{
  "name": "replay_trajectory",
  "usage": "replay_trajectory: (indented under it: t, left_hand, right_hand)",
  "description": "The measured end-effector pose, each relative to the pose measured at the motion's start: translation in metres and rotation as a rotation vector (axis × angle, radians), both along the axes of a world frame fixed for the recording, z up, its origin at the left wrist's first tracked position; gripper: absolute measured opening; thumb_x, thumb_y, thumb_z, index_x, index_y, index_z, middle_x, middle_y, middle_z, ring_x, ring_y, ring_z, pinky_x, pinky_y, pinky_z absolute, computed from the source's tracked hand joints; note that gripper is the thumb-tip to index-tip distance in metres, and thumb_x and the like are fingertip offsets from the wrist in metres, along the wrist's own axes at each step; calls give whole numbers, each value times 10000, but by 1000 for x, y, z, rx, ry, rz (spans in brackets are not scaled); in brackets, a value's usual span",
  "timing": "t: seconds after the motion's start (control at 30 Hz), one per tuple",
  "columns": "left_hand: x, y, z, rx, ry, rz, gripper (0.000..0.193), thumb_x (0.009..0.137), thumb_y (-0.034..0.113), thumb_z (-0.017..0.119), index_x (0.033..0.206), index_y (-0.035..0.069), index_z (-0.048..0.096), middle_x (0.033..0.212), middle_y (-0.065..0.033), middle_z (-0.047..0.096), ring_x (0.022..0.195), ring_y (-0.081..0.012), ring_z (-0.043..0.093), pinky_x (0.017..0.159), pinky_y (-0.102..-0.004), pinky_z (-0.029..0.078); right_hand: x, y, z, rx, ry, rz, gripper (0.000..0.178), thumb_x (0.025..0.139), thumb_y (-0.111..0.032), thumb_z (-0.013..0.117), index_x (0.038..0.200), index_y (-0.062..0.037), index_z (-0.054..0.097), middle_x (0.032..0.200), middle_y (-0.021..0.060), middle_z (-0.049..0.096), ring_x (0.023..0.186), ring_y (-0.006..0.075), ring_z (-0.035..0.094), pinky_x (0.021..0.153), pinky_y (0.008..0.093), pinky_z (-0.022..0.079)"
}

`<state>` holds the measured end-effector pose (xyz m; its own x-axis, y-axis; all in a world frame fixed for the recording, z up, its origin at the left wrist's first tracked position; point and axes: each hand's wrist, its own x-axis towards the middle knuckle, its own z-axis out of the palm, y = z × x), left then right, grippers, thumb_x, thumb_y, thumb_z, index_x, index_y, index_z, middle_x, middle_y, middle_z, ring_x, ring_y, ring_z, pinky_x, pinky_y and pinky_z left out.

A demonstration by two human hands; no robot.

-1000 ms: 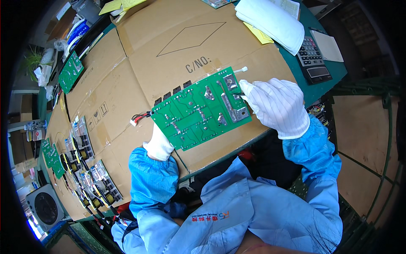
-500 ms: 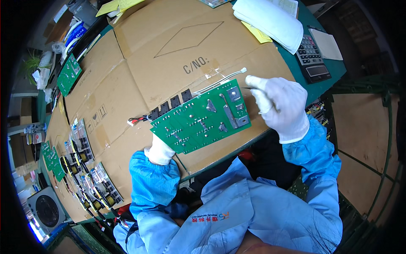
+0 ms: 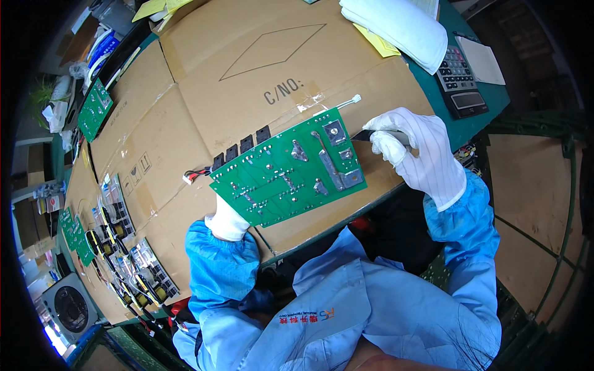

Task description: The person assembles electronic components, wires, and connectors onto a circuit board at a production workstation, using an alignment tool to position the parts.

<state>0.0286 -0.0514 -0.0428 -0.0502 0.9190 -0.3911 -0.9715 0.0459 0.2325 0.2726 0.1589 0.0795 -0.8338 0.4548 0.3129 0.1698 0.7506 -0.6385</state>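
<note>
A green circuit board [image 3: 284, 170] is held up at a tilt over the cardboard, its soldered side facing me. Black parts [image 3: 247, 143] and a white-plugged cable [image 3: 352, 100] stick out past its far edge. My left hand [image 3: 228, 221], in a white glove, grips the board from beneath at the near left corner; its fingers are hidden behind it. Just off the board's right edge, my gloved right hand [image 3: 427, 151] pinches a slim dark pointed tool [image 3: 364, 134], its tip close to the board. The tool's exact kind is unclear.
Flattened cardboard [image 3: 204, 117] covers the table. More assembled boards [image 3: 133, 260] with wires lie at the left, and a green board [image 3: 96, 110] leans farther back. A calculator [image 3: 461, 83], a notepad [image 3: 481, 60] and a white cloth [image 3: 402, 31] sit at the far right.
The board has shifted slightly left and tilted, hiding more of the cable. My right hand has turned and moved slightly right, showing more of the dark tool.
</note>
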Motion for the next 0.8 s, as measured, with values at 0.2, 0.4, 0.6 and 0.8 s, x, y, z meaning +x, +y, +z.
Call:
replay_trajectory:
  t: [0.2,0.4,0.6,0.8]
  left_hand:
    - [-1,0,-5,118,-17,-15,508,1028,406,281,1383,90,460,1393,-138,499,1230,-320,507,1039,-526,411]
    - [-3,-4,-11,150,-12,-29,489,1040,385,262,1426,118,400,1431,-106,465,1271,-297,472,1068,-494,389]
    - [-1,-1,-11,106,749,-140,478,1042,361,277,1437,111,379,1437,-106,457,1278,-293,470,1063,-490,402]
    - [-2,3,-3,141,30,-60,598,998,533,325,1449,144,381,1439,-107,457,1269,-317,483,1055,-545,388]
  right_hand:
    - [1,3,-3,-73,9,-27,143,848,-120,644,940,-17,610,806,136,650,715,335,655,605,357,511]
    - [2,6,-2,-101,-44,27,167,844,-150,640,952,-27,606,800,135,644,736,350,640,632,382,500]
    - [-1,5,-1,-74,-89,81,124,833,-135,635,919,-51,605,784,144,632,718,359,625,620,390,492]
    - [-6,0,-4,-107,-37,16,113,840,-123,647,870,-25,599,753,147,628,694,365,617,593,381,488]
